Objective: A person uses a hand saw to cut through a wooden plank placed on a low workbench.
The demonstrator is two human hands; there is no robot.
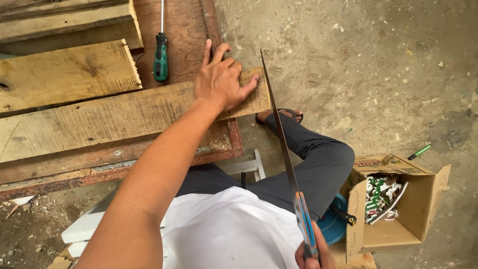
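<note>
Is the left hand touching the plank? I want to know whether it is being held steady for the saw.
Touching. The head view shows the left hand pressed flat on the plank near its end, beside the saw blade.

The left arm stretched forward, bare to the elbow, its hand (pixel 221 79) lying palm down with fingers spread and the thumb angled out to the right. The right hand (pixel 311 254) sat low by the body, fingers curled in a closed fist around a handle, only partly in view.
</note>
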